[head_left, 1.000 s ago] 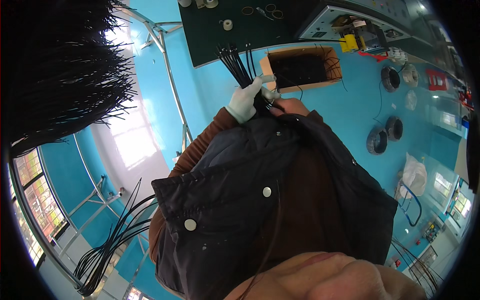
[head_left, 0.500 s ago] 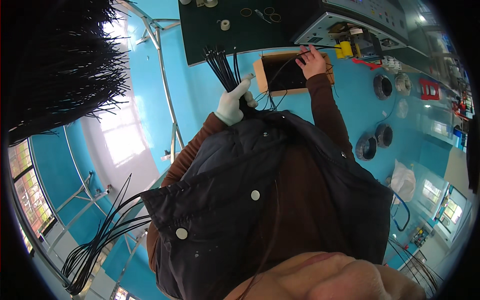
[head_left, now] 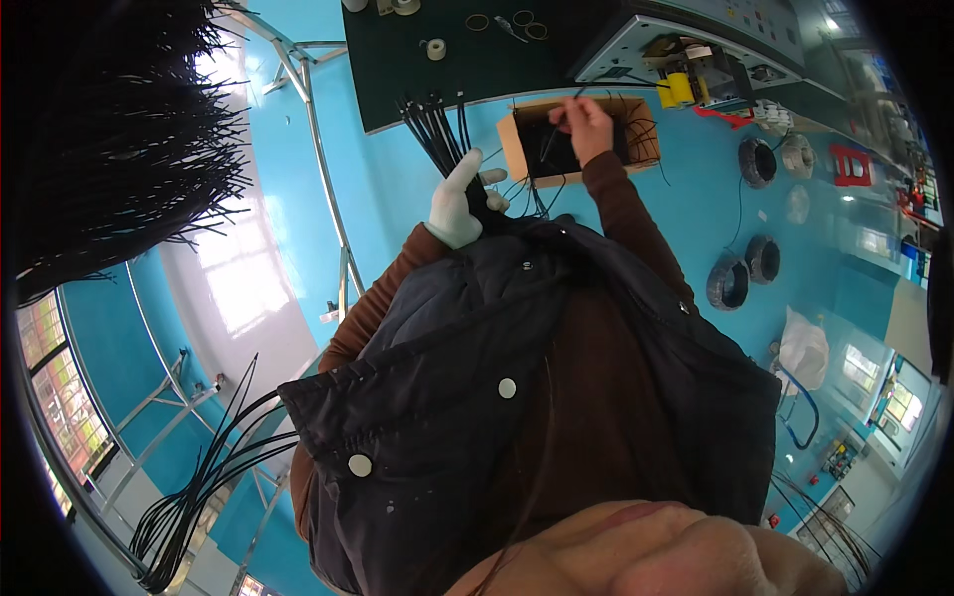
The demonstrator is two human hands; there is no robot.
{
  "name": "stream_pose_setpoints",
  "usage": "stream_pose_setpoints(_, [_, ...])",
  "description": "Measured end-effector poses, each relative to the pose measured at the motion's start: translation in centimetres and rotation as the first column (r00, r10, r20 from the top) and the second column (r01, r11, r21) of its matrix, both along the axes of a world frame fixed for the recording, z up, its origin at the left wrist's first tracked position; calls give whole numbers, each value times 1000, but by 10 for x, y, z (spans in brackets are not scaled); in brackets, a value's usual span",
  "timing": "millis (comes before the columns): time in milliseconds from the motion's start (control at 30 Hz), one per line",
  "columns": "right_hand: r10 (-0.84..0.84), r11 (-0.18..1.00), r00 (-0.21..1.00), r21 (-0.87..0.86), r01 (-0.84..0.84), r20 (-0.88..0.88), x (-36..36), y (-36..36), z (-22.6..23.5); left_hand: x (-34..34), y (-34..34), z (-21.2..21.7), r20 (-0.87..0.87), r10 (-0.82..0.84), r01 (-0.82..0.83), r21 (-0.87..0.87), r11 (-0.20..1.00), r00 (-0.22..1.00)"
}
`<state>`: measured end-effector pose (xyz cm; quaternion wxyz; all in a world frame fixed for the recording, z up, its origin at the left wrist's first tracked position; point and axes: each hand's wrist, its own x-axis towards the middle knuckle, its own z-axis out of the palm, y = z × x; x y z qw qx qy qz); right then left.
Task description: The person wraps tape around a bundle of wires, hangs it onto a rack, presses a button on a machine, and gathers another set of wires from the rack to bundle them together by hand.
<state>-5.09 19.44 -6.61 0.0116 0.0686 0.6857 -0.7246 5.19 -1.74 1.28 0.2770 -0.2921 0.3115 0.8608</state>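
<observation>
1. The left hand (head_left: 455, 204), in a white glove, is wrapped round a bundle of black cables (head_left: 437, 129) that rises toward the edge of the dark desk (head_left: 467, 60). To do this step well, I judge the bundle should stay gripped low and steady, so the loose ends do not splay while the other hand works.

2. The right hand (head_left: 586, 127) is bare and reaches over the open cardboard box (head_left: 517, 149), which sits just below the desk edge. It pinches a single thin black wire (head_left: 556, 134) that trails down into the box. The wire wants drawing out slowly and straight, I think, since other strands lie tangled in the box and could snag.

3. Left fingers (head_left: 467, 169): curled closed about the cable bundle, the thumb side toward the person's dark padded vest (head_left: 477, 377).

4. Right fingers (head_left: 574, 107): closed to a fine pinch on the thin wire; which fingers meet is too small to tell.

5. Around: a yellow-and-black machine part (head_left: 681, 84) stands on the desk just beside the box, and coils of black cable (head_left: 743, 273) lie on the blue floor (head_left: 696, 199) at the right, well apart from both hands.
</observation>
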Motion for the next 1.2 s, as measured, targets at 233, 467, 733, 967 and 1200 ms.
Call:
stream_pose_setpoints(233, [173, 977, 985, 123, -173, 9, 54, -10, 13, 2, -6, -17, -476, -337, 239, -255, 937, 812])
stream_pose_setpoints(467, [80, 979, 997, 188, -75, -18, 80, 3, 9, -2, 1, -6, -465, -356, 225, -315, 922, 810])
stream_pose_setpoints(733, [557, 619, 830, 664, -419, 5, 138, 10, 21, -9, 8, -9, -457, -346, 259, -244, 935, 819])
stream_pose_setpoints(967, [722, 431, 687, 719, -545, 88, 147, 30, 22, -12, 17, 4, -236, -200, 214, 35, 976, 951])
stream_pose_setpoints(1200, [729, 319, 665, 779, -540, 163, 153, 46, 18, -12, 16, 4, -279, -185, 181, -43, 983, 942])
